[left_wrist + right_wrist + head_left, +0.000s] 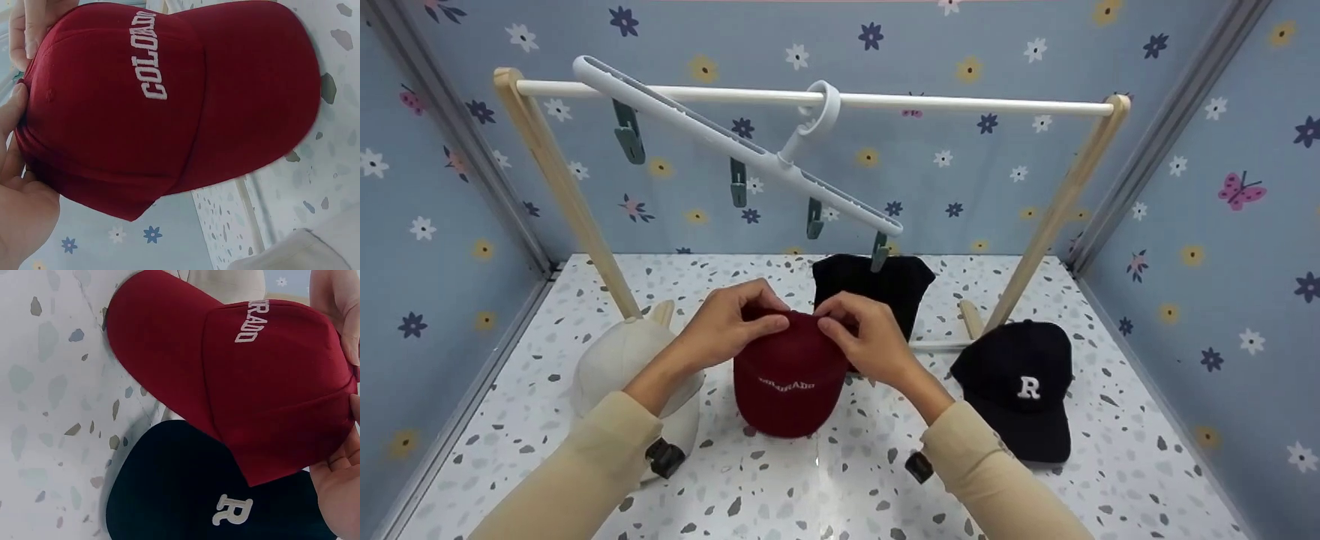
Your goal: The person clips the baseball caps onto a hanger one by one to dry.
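Note:
Both hands hold a dark red baseball cap (791,360) by the top of its crown, brim pointing down and toward me. My left hand (724,322) pinches the cap's upper left between thumb and fingers. On the upper right, my right hand (874,337) pinches it the same way. White lettering runs across the cap's front, clearest in the left wrist view. Above hangs a pale grey hanger (690,124), tilted down to the right, with several green clips (628,135). Behind the red cap, black fabric (877,289) overlaps the lowest clip (880,251).
A rack with a white rod (975,105) and wooden posts (1042,232) carries the hanger. Off-white caps (611,364) lie at the left, partly behind my left forearm. A dark cap with a white R (1020,394) sits at the right. Flowered panels (1207,247) enclose the speckled table (810,495).

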Motion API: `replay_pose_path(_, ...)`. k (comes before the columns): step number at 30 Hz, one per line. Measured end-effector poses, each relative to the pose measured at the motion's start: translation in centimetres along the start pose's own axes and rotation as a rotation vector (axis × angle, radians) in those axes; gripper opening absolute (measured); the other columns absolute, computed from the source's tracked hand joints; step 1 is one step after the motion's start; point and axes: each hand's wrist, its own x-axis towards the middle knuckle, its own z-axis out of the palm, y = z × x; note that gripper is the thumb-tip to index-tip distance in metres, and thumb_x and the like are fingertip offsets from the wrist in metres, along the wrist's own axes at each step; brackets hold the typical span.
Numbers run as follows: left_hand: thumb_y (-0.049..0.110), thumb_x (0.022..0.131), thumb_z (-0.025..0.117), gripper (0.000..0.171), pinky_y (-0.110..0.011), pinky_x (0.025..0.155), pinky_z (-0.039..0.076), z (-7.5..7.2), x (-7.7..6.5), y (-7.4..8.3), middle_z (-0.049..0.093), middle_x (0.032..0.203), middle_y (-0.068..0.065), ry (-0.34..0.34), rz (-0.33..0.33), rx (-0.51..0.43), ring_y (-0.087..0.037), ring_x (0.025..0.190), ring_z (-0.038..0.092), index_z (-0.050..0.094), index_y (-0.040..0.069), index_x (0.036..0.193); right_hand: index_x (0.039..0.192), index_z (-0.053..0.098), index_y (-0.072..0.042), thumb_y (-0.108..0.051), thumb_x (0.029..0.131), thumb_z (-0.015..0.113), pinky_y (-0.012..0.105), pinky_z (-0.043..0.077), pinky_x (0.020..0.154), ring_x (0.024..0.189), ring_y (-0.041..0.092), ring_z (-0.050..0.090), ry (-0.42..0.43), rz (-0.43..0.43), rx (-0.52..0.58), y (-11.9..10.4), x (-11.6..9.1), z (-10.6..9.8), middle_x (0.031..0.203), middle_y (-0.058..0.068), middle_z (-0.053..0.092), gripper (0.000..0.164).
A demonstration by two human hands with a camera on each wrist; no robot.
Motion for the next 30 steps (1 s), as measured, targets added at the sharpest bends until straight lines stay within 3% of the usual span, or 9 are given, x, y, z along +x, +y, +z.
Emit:
replay_pose_path(9,0.016,0.104,0.071,0.007,-0.028,0.076,0.058,-0.7,0.3,1.3,0.074,0.105,-0.004,-0.011,0.005,0.032,-0.021,0.091,0.068,0.073,0.014,0.110,0.105,0.077,-0.010,-0.008,0.103,0.071,0.028,0.055,0.068,0.075,0.011,0.064,-0.008,-0.011,-0.070,-1.2,1.1,-1.3,0.090,-0.001,0.074,0.007)
replay_pose_path(16,0.017,0.105,0.069,0.005,-0.033,0.076,0.057,-0.7,0.7,2.3,0.074,0.104,0.000,0.057,0.024,0.091,-0.020,0.090,0.066,0.073,0.017,0.109,0.106,0.077,-0.010,-0.009,0.103,0.071,0.028,0.056,0.067,0.074,0.009,0.065,-0.005,-0.004,-0.086,-1.8,2.0,-2.1,0.092,-0.002,0.076,0.007)
replay_pose_path(24,0.016,0.106,0.068,0.008,-0.038,0.080,0.055,-0.7,1.5,3.2,0.074,0.106,0.000,0.098,0.044,0.096,-0.020,0.093,0.065,0.072,0.016,0.113,0.105,0.078,-0.012,-0.012,0.103,0.073,0.028,0.056,0.070,0.076,0.005,0.067,0.011,0.016,-0.118,-2.3,3.2,-3.0,0.091,-0.004,0.077,0.006)
replay_pose_path(30,0.016,0.106,0.067,0.007,-0.039,0.081,0.053,-0.7,2.0,3.8,0.073,0.106,-0.001,0.136,0.063,0.094,-0.020,0.093,0.065,0.071,0.015,0.112,0.106,0.078,-0.012,-0.015,0.103,0.072,0.029,0.057,0.073,0.078,0.007,0.068,0.018,0.080,-0.096,-2.6,3.7,-3.5,0.094,-0.003,0.077,0.008)
